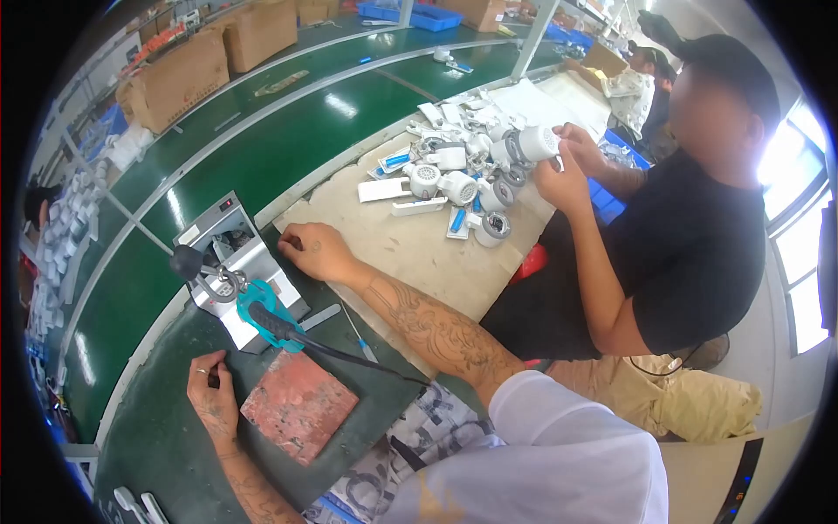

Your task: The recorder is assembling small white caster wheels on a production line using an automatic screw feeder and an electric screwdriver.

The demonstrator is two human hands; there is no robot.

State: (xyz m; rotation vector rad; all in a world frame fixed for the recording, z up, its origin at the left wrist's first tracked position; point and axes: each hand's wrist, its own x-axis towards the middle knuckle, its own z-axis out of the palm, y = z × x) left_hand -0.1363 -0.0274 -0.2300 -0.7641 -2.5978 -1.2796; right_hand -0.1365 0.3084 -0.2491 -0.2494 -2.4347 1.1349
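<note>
My left hand (212,395), with a ring on one finger, rests on the dark green mat beside a worn reddish square block (299,407). Its fingers are curled in, and nothing shows in them. Farther forward, my right hand (319,251) lies at the left edge of the cardboard sheet (367,249), its fingers closed; whatever they might hold is hidden. Between and ahead of both hands stands a grey metal bench device (249,288) with a black-knobbed lever (187,262) and a teal clamp-like part (264,307). A small blue-handled screwdriver (360,339) lies right of the device.
White and grey round-headed housings (454,183) are heaped on the cardboard. At the right, a co-worker in black (690,236) holds a white housing (534,145) in both hands. A green conveyor belt (297,122) runs behind, with cardboard boxes (179,83) beyond it.
</note>
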